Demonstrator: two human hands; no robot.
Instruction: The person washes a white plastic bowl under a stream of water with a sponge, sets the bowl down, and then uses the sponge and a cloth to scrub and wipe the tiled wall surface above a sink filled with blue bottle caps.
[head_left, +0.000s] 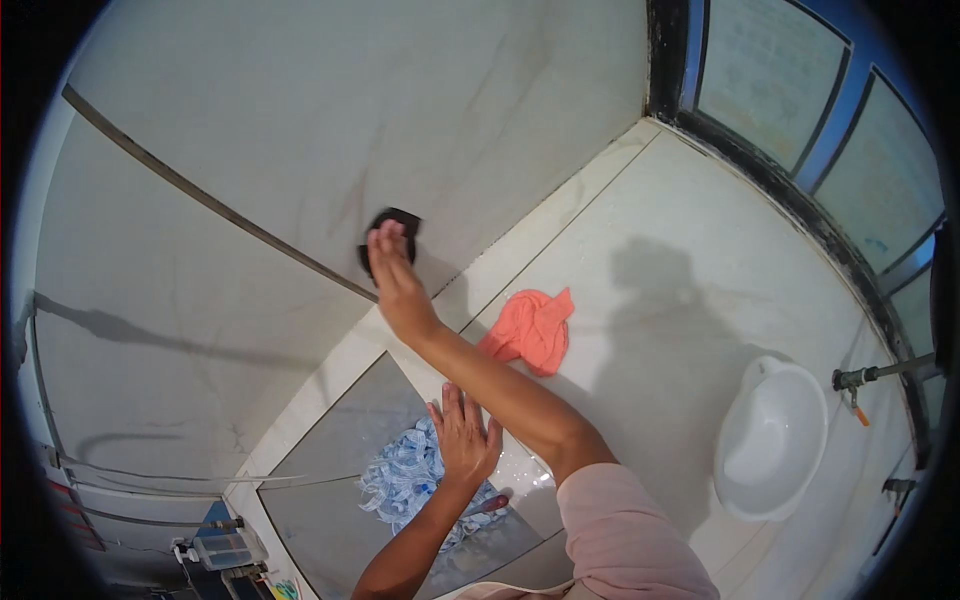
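Note:
My right hand (402, 290) reaches up and away, its fingers pressed over a dark, hand-sized black object (408, 222) against the grey-white marbled wall. Motion blur hides the object's exact kind. My left hand (465, 440) is palm down with fingers stretched out, beside a crumpled blue-and-white cloth (400, 475) on a grey slab (345, 420). Whether its palm touches the cloth or the slab edge I cannot tell. Past my right forearm lies a bunched coral-red cloth (535, 328) on the pale tiles, partly covered by the arm.
A white oval basin (772, 440) stands at the right, near a tap with an orange handle (856, 405). Blue-framed panels (770, 80) line the far right. Pipes and a clear plastic box (228, 548) are at the lower left. Water wets the tiles near my left hand.

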